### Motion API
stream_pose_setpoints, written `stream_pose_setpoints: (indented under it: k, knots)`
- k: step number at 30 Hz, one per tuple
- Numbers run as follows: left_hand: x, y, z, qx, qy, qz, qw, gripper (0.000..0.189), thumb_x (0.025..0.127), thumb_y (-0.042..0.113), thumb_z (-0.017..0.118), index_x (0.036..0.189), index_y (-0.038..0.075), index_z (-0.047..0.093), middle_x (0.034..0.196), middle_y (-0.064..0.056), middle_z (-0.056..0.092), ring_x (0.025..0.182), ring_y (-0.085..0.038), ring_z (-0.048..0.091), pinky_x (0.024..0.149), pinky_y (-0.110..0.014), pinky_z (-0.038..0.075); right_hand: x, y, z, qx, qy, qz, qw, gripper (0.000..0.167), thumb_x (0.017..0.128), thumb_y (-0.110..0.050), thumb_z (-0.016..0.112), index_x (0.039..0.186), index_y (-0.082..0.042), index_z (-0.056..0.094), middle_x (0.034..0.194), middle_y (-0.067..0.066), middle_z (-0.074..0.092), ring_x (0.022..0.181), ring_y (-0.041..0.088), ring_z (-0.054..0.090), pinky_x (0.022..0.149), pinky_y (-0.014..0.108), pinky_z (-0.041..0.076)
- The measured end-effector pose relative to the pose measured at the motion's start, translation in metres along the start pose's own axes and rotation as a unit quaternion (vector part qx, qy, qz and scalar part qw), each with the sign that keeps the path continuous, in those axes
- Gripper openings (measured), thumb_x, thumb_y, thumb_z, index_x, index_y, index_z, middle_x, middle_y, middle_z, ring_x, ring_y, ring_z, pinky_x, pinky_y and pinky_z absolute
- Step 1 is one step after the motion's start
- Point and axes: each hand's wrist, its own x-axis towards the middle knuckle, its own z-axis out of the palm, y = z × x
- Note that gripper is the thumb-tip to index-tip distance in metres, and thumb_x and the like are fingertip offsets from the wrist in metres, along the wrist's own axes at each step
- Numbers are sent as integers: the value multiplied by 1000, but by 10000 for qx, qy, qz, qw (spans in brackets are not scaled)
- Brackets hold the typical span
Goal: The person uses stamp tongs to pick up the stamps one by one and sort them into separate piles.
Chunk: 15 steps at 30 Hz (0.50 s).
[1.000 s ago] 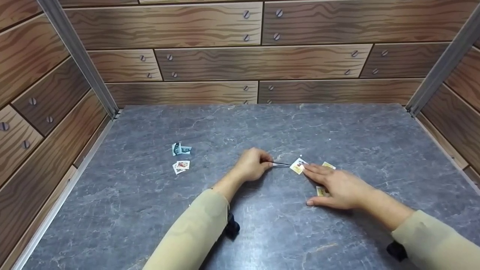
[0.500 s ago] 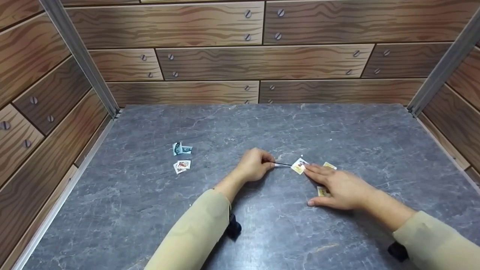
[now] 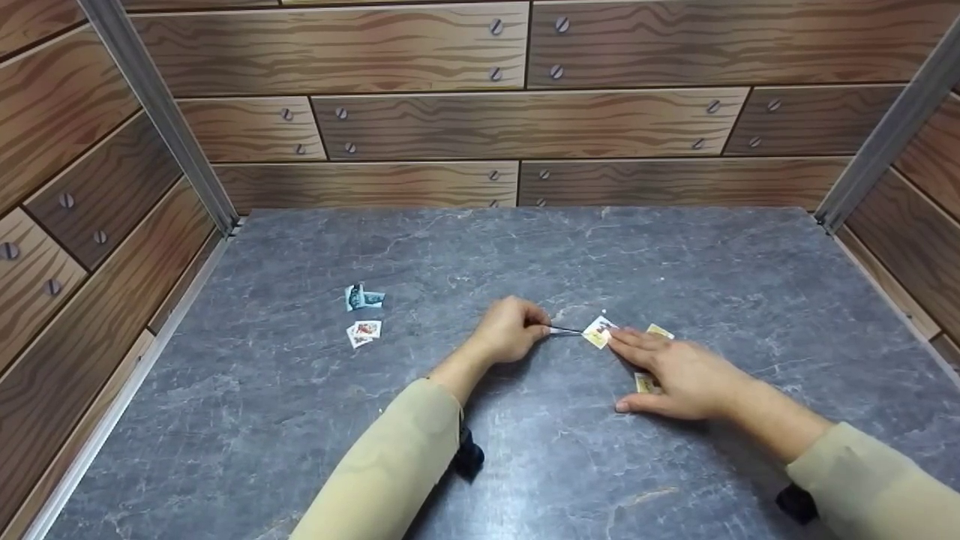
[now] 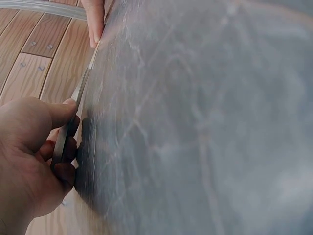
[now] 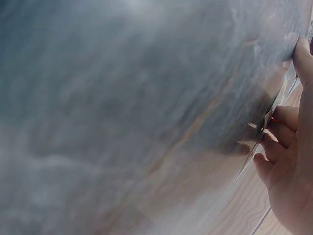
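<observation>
In the head view my left hand [image 3: 508,330] pinches a pair of thin metal tweezers [image 3: 566,330], whose tips point right and meet the left corner of a small white-and-yellow stamp [image 3: 597,334]. The left wrist view shows thumb and fingers curled round the tweezers [image 4: 61,142]. My right hand [image 3: 679,375] lies palm down with fingers extended, its fingertips on the right edge of that stamp. Two more yellowish stamps show partly from under it, one beyond the fingers [image 3: 660,330] and another by the thumb [image 3: 644,383]. Whether the tips grip the stamp is too small to tell.
Off to the left on the grey marbled tabletop [image 3: 300,420] lie overlapping teal stamps [image 3: 365,299]. Just nearer are white stamps with a red print [image 3: 367,330]. Wood-patterned walls [image 3: 420,127] enclose the back and sides. A tiny white speck [image 3: 604,311] sits beyond the middle stamp.
The whole view has shifted very slightly. Both hands, the tweezers and the stamps keep the same places relative to one another.
</observation>
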Motion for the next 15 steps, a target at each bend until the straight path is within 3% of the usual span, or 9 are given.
stream_pose_setpoints:
  k: [15]
  knots:
    - [-1, 0, 1, 150, 24, -4, 9999, 10, 100, 15, 75, 100, 9, 83, 91, 0, 78, 83, -11, 63, 83, -30, 51, 0, 0, 0, -35, -40, 20, 10000, 96, 94, -74, 62, 158, -4, 47, 162, 17, 46, 145, 40, 47, 113, 58, 42]
